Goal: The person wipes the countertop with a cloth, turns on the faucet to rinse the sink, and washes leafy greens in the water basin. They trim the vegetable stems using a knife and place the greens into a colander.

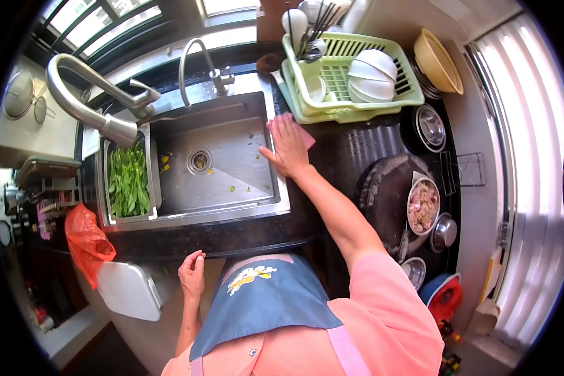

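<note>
My right hand presses a pink cloth onto the sink's right rim, the fingers lying over it and the thumb out over the basin. Cloth shows on both sides of the fingers. Below the front edge of the counter, my left hand hangs with its fingers loosely curled; nothing shows in it. The steel sink has bits of green and yellow leaf scattered round its drain. In a strainer basket at the sink's left end lie green leafy vegetables.
A curved faucet arches over the left end. Behind my right hand stands a green dish rack with white bowls. On the right are a round board and a bowl of meat. A red plastic bag hangs at left.
</note>
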Demonstrator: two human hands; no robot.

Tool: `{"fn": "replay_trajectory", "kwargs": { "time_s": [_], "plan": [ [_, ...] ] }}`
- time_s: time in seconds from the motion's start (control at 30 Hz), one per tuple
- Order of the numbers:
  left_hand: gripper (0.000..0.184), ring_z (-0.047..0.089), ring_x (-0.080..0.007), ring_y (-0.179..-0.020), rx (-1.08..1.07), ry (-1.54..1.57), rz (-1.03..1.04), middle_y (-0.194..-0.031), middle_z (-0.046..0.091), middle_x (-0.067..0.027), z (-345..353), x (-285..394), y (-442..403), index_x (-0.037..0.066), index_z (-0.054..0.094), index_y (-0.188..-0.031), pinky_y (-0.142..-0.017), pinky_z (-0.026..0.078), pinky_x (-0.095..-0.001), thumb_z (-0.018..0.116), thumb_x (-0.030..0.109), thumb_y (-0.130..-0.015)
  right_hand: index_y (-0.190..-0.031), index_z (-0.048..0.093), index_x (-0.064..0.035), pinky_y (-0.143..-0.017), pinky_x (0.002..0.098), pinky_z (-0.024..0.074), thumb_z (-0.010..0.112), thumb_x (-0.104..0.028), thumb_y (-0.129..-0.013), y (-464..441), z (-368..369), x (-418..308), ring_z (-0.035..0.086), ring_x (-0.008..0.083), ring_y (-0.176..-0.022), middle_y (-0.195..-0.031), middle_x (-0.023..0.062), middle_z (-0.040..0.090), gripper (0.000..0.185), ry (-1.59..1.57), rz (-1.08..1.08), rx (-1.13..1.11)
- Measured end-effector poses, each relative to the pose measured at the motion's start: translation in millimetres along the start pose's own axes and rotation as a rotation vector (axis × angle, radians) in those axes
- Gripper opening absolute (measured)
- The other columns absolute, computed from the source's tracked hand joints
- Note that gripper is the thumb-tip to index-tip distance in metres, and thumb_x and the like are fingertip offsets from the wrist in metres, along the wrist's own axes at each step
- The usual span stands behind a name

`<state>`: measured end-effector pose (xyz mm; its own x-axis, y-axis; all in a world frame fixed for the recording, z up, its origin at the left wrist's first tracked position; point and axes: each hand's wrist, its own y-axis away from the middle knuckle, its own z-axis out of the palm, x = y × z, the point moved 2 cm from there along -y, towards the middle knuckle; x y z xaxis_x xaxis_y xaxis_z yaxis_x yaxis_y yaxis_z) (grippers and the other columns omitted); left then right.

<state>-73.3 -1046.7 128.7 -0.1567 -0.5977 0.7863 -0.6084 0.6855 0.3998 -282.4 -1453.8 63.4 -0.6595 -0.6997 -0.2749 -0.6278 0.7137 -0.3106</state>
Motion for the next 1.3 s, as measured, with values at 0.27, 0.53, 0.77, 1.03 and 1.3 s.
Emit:
{"fn": "replay_trajectory", "kwargs": {
  "time_s": [0.27,0.53,0.77,1.03,1.3],
  "plan": [
    [0.025,0.068,-0.0147,-0.100,0.150,0.015,-0.018,-0.107,0.074,-0.0107,-8,5,32,-0.002,0.068,-0.121,-0.093,0.053,-0.0287,0.061,0.011,-0.101,-0.149,0.038,0.0049,-0.124,0.0445,0.0201,0.048,-0.070,-0.092,-110,49,29,0.026,0.0398,-0.150,-0.156,0.0236,0.037,0.095,0.039,0.052,0.113],
    [0.027,0.068,-0.0147,-0.101,0.119,0.028,0.017,-0.109,0.074,-0.0113,-10,-2,37,-0.003,0.066,-0.125,-0.093,0.053,-0.0284,0.060,0.011,-0.102,-0.150,0.037,0.0011,-0.120,0.0483,0.0259,0.060,-0.053,-0.091,29,-54,-5,0.032,0.0403,-0.146,-0.157,0.0237,0.034,0.083,-0.059,-0.145,-0.156],
    [0.029,0.068,-0.0140,-0.103,-0.007,0.169,0.094,-0.112,0.073,-0.0109,-13,-8,-1,-0.001,0.065,-0.127,-0.092,0.053,-0.0276,0.062,0.012,-0.101,-0.153,0.036,0.0021,-0.123,0.0478,0.0227,0.060,-0.034,-0.096,159,-61,-94,0.026,0.0395,-0.151,-0.159,0.0252,0.033,0.072,-0.114,-0.034,-0.280],
    [0.027,0.072,-0.0188,-0.097,0.066,0.163,0.090,-0.109,0.074,-0.0135,-82,-35,-4,0.000,0.069,-0.121,-0.084,0.057,-0.0308,0.064,0.013,-0.098,-0.132,0.062,-0.0077,-0.106,0.0454,0.0476,0.057,0.001,-0.091,100,21,-226,0.061,0.0356,-0.124,-0.125,0.0152,0.068,0.042,-0.459,-0.105,-0.138],
    [0.026,0.069,-0.0129,-0.098,0.245,0.213,-0.032,-0.109,0.075,-0.0103,-159,-104,29,0.000,0.068,-0.123,-0.087,0.055,-0.0268,0.063,0.013,-0.100,-0.119,0.066,-0.0038,-0.086,0.0353,0.0586,0.053,0.013,-0.088,-17,93,-428,0.073,0.0277,-0.095,-0.110,0.0141,0.073,0.038,-1.028,-0.099,0.027]
  ]
}}
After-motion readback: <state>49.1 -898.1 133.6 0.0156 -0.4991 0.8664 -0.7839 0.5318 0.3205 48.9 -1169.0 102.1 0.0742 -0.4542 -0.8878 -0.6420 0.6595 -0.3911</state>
